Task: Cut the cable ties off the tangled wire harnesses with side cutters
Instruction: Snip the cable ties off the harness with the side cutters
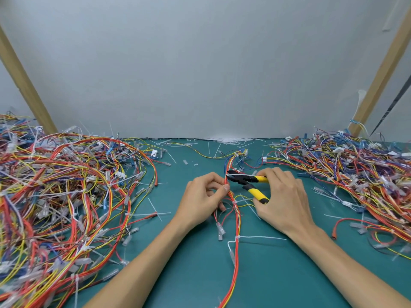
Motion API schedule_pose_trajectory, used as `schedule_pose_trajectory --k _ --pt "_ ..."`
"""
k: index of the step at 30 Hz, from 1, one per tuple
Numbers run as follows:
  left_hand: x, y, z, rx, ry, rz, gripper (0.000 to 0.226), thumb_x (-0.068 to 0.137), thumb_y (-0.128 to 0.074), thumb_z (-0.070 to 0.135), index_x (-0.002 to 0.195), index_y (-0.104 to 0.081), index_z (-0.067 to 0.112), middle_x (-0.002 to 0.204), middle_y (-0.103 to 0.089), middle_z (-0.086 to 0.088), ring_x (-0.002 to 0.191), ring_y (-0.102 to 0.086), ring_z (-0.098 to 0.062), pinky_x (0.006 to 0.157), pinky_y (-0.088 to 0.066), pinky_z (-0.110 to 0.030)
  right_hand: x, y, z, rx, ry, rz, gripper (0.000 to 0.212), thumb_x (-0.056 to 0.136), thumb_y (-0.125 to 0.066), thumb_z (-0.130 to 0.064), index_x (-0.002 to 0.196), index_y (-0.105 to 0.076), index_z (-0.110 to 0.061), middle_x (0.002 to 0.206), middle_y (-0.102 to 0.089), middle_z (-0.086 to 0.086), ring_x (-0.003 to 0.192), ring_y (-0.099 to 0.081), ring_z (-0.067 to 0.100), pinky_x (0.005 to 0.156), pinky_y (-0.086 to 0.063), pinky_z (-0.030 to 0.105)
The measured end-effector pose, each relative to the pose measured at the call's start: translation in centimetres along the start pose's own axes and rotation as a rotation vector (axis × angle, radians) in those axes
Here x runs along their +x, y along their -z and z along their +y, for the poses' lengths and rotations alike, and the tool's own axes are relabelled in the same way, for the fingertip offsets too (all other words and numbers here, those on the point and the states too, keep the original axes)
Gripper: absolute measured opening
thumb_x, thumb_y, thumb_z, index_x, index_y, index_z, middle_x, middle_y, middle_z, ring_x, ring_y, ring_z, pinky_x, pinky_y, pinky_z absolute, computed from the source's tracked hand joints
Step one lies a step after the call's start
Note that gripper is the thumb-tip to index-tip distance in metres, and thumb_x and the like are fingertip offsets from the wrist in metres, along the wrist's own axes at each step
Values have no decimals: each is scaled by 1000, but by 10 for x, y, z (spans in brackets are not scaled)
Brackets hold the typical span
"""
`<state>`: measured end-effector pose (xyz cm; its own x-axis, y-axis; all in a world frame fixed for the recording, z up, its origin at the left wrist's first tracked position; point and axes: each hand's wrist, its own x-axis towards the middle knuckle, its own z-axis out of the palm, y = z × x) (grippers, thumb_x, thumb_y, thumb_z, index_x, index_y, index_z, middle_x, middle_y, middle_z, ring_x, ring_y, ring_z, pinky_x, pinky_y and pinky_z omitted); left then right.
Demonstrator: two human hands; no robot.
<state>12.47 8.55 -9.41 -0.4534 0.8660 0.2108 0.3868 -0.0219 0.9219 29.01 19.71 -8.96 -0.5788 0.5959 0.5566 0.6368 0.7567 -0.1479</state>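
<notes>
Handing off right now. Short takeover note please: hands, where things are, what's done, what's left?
Left hand pinches the centre harness on the green mat.
Right hand grips the side cutters, tip at the wires just above that pinch.
Done: cut tie scraps lie along the mat's far edge.
Left: at least two white ties lower on this harness; left pile also shows ties, right pile unclear.
</notes>
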Motion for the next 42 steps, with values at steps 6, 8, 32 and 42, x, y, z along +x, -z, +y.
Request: schedule_pose_trajectory --k 6,8,32,42 --pt "-1 0 2 12 -27 -26 8 93 -64 13 90 -62 6 80 -75 -1 50 -66 -19 59 -53 -28 0 1 -1 -2 4 -19 43 65 -76 -31 105 -61 -22 94 -59 -4 83 -55 24 71 -39 36" --pt "-1 0 2 23 -34 -24 8 93 -64 12 89 -62 5 79 -75 0 50 -65 -19 57 -52 -27 -1 1 -1 -19 1 -10 39 66 -76 -29 102 -61 -22 89 -58 -5 81 -55 24 69 -40 36" --pt "-1 0 0 58 -36 -36 8 93 -63 14 90 -63 6 79 -75 2 50 -65 -17 60 -54 -32 -1 1 -2 -39 -8 -14 34 66 -75 -25 97 -61 -23 83 -58 -6 76 -52 22 67 -41 33" --pt "0 0 0 102 -9 -30 9 94 -61 15 91 -62 7 80 -74 -1 48 -62 -16 61 -52 -31 0 0 -1 -22 11 37 36 63 -78 -22 96 -62 -21 83 -58 -4 75 -52 24 67 -43 35"
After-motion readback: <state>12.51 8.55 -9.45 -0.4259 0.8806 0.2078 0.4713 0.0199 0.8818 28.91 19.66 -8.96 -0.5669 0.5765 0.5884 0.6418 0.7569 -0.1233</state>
